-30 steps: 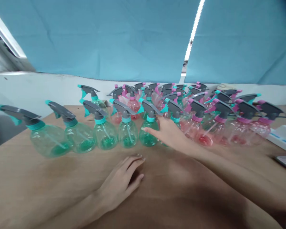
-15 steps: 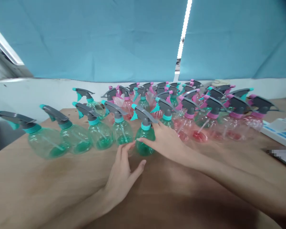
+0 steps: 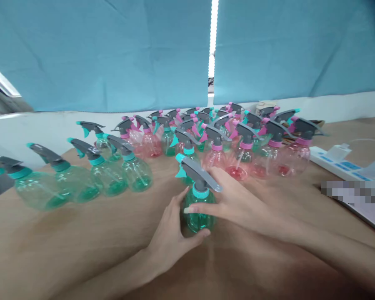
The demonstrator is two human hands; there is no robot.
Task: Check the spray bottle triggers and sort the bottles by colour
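green bottle (image 3: 200, 221) near on the table (image 3: 109, 233), left grip (image 3: 168, 235) snug round its base, right grip (image 3: 237, 203) round its middle

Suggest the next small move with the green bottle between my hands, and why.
Perhaps close the left hand gently on the green spray bottle: that hand curves around its lower left side, contact unclear, while the right hand grips it from the opposite side.

Both hands (image 3: 170, 231) (image 3: 234, 202) curved, close together
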